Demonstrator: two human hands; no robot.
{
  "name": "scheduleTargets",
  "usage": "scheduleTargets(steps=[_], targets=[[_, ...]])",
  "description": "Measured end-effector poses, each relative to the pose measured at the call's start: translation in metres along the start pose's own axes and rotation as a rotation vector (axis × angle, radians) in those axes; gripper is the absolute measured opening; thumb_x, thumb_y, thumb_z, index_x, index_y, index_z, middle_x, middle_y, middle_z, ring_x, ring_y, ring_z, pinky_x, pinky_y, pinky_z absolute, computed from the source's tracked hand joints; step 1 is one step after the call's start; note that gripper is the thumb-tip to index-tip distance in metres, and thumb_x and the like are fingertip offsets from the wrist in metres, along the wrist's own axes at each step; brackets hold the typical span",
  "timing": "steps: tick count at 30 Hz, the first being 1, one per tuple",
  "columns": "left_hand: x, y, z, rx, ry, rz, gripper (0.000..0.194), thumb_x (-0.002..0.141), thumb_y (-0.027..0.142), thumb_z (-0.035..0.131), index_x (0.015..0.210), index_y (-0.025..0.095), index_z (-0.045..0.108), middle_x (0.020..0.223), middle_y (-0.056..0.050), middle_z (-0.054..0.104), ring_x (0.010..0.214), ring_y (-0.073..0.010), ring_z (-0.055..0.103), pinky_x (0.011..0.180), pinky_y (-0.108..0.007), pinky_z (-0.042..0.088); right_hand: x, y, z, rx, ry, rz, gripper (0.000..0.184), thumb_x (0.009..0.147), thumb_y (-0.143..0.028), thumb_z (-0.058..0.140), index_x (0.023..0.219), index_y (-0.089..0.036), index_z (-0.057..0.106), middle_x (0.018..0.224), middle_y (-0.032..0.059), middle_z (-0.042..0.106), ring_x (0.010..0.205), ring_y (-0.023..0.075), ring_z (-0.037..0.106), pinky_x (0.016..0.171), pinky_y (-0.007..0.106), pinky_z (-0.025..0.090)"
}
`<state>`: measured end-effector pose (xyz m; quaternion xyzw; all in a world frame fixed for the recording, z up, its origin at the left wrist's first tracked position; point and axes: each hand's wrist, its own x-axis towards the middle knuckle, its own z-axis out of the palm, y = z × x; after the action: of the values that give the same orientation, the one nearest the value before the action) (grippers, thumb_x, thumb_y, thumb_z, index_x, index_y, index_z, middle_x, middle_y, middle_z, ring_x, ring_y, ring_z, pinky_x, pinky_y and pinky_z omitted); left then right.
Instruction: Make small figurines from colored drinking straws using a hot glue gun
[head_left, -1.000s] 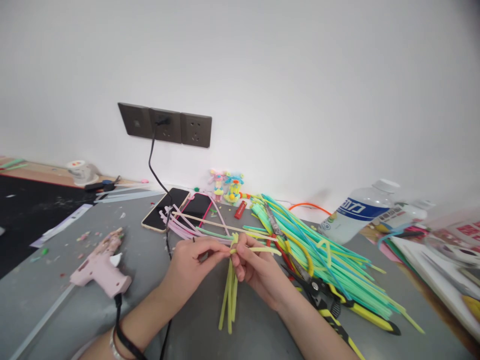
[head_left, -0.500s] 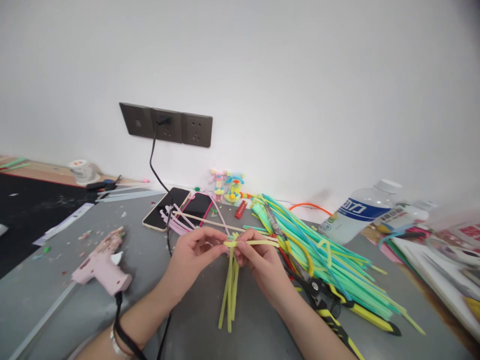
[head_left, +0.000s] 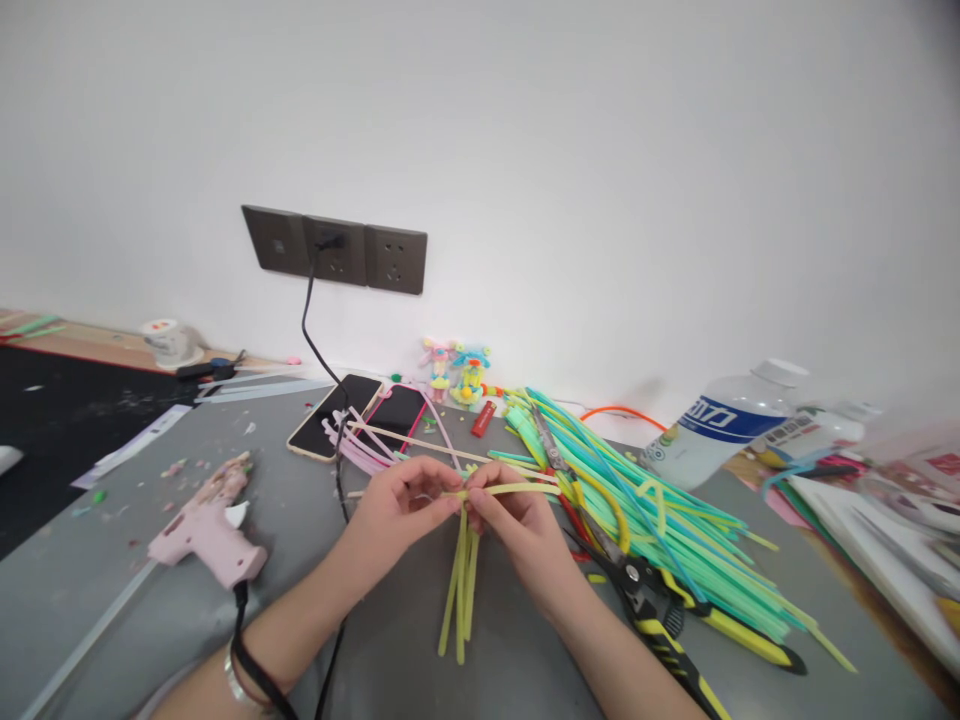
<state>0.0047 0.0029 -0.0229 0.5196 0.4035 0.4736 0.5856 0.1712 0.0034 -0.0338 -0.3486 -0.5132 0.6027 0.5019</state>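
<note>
Both hands meet in front of me over the grey table, working on a small bunch of yellow pipe cleaners (head_left: 461, 600) whose loose ends hang downward. My left hand (head_left: 409, 505) pinches the bunch near its top between thumb and fingers. From the other side my right hand (head_left: 517, 515) is closed on the same spot, and one yellow stem (head_left: 521, 488) runs sideways across its fingers to the right. The exact crossing of the stems is partly hidden by the fingertips. Lilac pipe cleaners (head_left: 360, 450) lie just behind my left hand.
Right of my hands lie a heap of green and yellow pipe cleaners (head_left: 675, 540), scissors (head_left: 600, 515) and black-yellow pliers (head_left: 645, 590). A pink glue gun (head_left: 210, 535) with its cord is at left. Behind are two phones (head_left: 337, 415), small figures (head_left: 471, 375) and a bottle (head_left: 720, 420).
My left fingertips have moved slightly right, closer to the right thumb, covering more of the crossing stem. Both hands still hold the yellow bunch.
</note>
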Motion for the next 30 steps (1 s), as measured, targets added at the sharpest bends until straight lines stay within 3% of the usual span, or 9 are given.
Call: scheduleTargets(steps=[4, 9, 13, 16, 20, 25, 30], targets=[[0.001, 0.000, 0.000, 0.033, -0.006, 0.001, 0.017, 0.074, 0.024, 0.076, 0.088, 0.016, 0.068, 0.084, -0.002, 0.068, 0.078, -0.0145, 0.061, 0.070, -0.024, 0.048, 0.000, 0.001, 0.001, -0.045, -0.004, 0.006, 0.033, 0.083, -0.048, 0.073, 0.078, -0.018, 0.062, 0.069, -0.0016, 0.056, 0.056, 0.0095, 0.051, 0.054, 0.022, 0.042], [-0.001, 0.004, 0.001, 0.102, -0.106, -0.019, 0.016, 0.079, 0.025, 0.071, 0.092, 0.016, 0.069, 0.079, -0.001, 0.066, 0.073, -0.0137, 0.059, 0.068, -0.024, 0.046, 0.000, 0.002, 0.000, -0.121, 0.030, -0.026, 0.036, 0.081, -0.052, 0.072, 0.077, -0.018, 0.061, 0.068, -0.0014, 0.056, 0.056, 0.0112, 0.051, 0.053, 0.023, 0.042], [-0.002, 0.002, 0.002, 0.119, -0.134, -0.043, 0.014, 0.079, 0.028, 0.071, 0.083, 0.015, 0.067, 0.073, 0.001, 0.062, 0.065, -0.0109, 0.053, 0.060, -0.022, 0.042, 0.000, 0.002, -0.002, -0.213, 0.034, -0.031, 0.040, 0.080, -0.054, 0.073, 0.072, -0.019, 0.057, 0.061, -0.0041, 0.049, 0.053, 0.0105, 0.045, 0.050, 0.023, 0.037], [-0.002, 0.001, 0.003, 0.108, -0.149, -0.075, 0.025, 0.082, 0.037, 0.070, 0.075, 0.015, 0.062, 0.067, 0.004, 0.054, 0.055, -0.0080, 0.044, 0.051, -0.021, 0.035, 0.001, 0.000, -0.003, -0.212, 0.000, -0.016, 0.040, 0.079, -0.053, 0.075, 0.072, -0.018, 0.056, 0.061, -0.0047, 0.048, 0.052, 0.0101, 0.043, 0.050, 0.023, 0.035], [-0.003, 0.002, 0.004, -0.009, -0.162, -0.127, 0.032, 0.082, 0.046, 0.071, 0.075, 0.016, 0.058, 0.067, 0.005, 0.050, 0.053, -0.0070, 0.041, 0.048, -0.019, 0.034, 0.001, -0.002, -0.004, -0.120, -0.023, -0.015, 0.034, 0.081, -0.049, 0.075, 0.076, -0.019, 0.060, 0.067, -0.0028, 0.052, 0.057, 0.0111, 0.047, 0.053, 0.024, 0.040], [-0.005, 0.008, 0.005, -0.274, -0.107, -0.228, 0.033, 0.081, 0.044, 0.075, 0.076, 0.018, 0.056, 0.071, 0.003, 0.051, 0.063, -0.0081, 0.044, 0.050, -0.016, 0.036, 0.000, -0.006, -0.001, 0.056, -0.051, -0.072, 0.023, 0.084, -0.039, 0.075, 0.076, -0.020, 0.064, 0.086, 0.0009, 0.061, 0.067, 0.0124, 0.056, 0.063, 0.026, 0.046], [-0.006, 0.010, 0.004, -0.423, -0.027, -0.242, 0.035, 0.078, 0.041, 0.079, 0.075, 0.018, 0.053, 0.073, 0.002, 0.056, 0.069, -0.0094, 0.052, 0.052, -0.016, 0.041, -0.002, -0.006, 0.000, 0.171, -0.035, -0.120, 0.020, 0.087, -0.037, 0.073, 0.077, -0.021, 0.065, 0.085, 0.0010, 0.064, 0.069, 0.0136, 0.061, 0.070, 0.029, 0.050]])
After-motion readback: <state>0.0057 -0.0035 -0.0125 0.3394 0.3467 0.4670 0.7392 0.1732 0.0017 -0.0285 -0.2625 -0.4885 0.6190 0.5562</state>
